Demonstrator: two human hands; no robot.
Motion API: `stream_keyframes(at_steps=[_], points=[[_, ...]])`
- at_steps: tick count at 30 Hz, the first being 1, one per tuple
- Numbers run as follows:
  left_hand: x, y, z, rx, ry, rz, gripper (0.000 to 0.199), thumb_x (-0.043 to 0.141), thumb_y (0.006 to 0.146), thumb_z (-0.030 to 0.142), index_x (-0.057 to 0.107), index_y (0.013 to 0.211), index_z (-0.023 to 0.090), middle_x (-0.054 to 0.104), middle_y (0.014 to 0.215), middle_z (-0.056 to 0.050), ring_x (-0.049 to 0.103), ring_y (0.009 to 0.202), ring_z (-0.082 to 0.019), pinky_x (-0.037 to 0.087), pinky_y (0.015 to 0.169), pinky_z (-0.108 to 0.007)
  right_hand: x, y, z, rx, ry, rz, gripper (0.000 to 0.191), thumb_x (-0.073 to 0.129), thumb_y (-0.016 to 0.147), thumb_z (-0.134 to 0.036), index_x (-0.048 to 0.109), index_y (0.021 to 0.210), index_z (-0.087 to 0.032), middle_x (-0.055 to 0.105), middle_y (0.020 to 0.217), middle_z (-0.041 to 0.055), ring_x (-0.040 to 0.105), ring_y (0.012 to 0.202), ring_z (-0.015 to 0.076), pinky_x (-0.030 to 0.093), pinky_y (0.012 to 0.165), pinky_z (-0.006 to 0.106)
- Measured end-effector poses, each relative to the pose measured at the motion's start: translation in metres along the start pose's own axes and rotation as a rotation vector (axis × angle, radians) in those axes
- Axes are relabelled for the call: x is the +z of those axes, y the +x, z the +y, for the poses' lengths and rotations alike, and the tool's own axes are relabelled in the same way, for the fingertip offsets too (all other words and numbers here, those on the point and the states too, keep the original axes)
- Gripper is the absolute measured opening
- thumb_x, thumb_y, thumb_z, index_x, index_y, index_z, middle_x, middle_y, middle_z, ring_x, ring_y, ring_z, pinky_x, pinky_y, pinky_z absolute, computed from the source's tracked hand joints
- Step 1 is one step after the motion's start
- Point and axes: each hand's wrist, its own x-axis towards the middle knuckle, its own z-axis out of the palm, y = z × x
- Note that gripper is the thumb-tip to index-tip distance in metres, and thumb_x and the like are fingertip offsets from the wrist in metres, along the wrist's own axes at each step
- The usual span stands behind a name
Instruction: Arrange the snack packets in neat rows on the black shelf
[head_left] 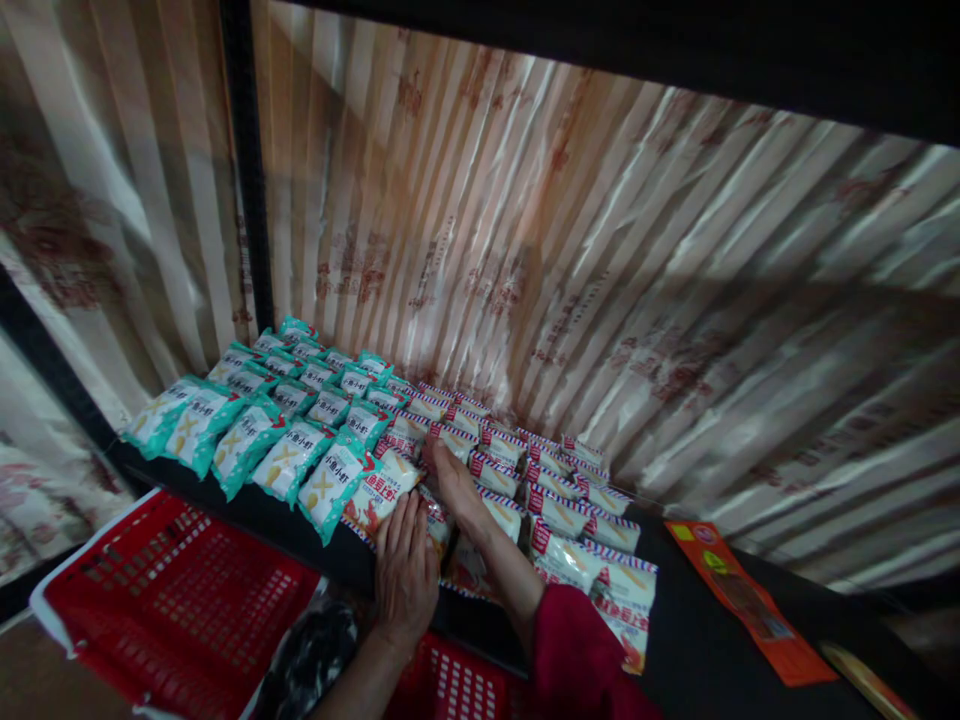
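Observation:
My left hand (407, 570) lies over the front edge of the black shelf, its fingertips touching a white snack packet (380, 490) with red print. Its fingers are stretched out side by side. Farther back, my right hand (454, 480) reaches in among the white packets with striped edges, fingers extended and pointing toward the back; no packet shows in its grip. Rows of teal packets (289, 460) stand leaning to the left of the white ones. More white packets (626, 605) stand to the right of my right forearm.
An orange packet (750, 605) lies on the dark shelf (694, 640) at the right. Below the shelf's front edge are a red basket (187, 580) and another red perforated piece (461, 685). Pleated sheeting (480, 230) hangs behind, beside a black post (246, 160).

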Motion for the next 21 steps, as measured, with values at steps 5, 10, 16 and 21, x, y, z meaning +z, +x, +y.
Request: stream_keyframes(at_steps=[5, 10, 16, 21], points=[[0.002, 0.001, -0.001, 0.018, -0.011, 0.052, 0.042, 0.038, 0.087, 0.013, 0.045, 0.128, 0.011, 0.052, 0.131, -0.013, 0.036, 0.130, -0.022, 0.031, 0.103, -0.041, 0.006, 0.009, -0.009, -0.054, -0.271, -0.012, 0.066, 0.043, 0.076, -0.069, 0.060, 0.118, -0.021, 0.055, 0.130, 0.0068, 0.039, 0.129, 0.0257, 0.018, 0.111, 0.040], [0.001, 0.003, -0.003, 0.031, -0.026, 0.066, 0.045, 0.036, 0.087, 0.012, 0.040, 0.132, 0.011, 0.054, 0.129, -0.013, 0.038, 0.129, -0.022, 0.033, 0.103, -0.042, 0.012, 0.015, -0.012, -0.071, -0.313, -0.023, 0.062, 0.041, 0.078, -0.069, 0.061, 0.117, -0.026, 0.055, 0.130, 0.0042, 0.037, 0.130, 0.0257, 0.018, 0.110, 0.041], [0.003, 0.003, -0.004, 0.028, -0.031, 0.029, 0.045, 0.035, 0.088, 0.013, 0.038, 0.133, 0.010, 0.053, 0.129, -0.014, 0.037, 0.130, -0.022, 0.031, 0.104, -0.044, 0.014, 0.015, -0.010, -0.085, -0.283, -0.012, 0.066, 0.039, 0.077, -0.071, 0.060, 0.117, -0.024, 0.055, 0.129, 0.0052, 0.039, 0.129, 0.0248, 0.019, 0.110, 0.040], [0.004, 0.002, -0.004, 0.028, -0.004, 0.006, 0.045, 0.036, 0.088, 0.014, 0.039, 0.132, 0.008, 0.054, 0.129, -0.014, 0.035, 0.131, -0.022, 0.028, 0.106, -0.044, 0.008, 0.012, -0.018, -0.118, -0.343, -0.010, 0.065, 0.036, 0.079, -0.071, 0.060, 0.117, -0.024, 0.059, 0.125, 0.0059, 0.043, 0.126, 0.0257, 0.025, 0.107, 0.040]])
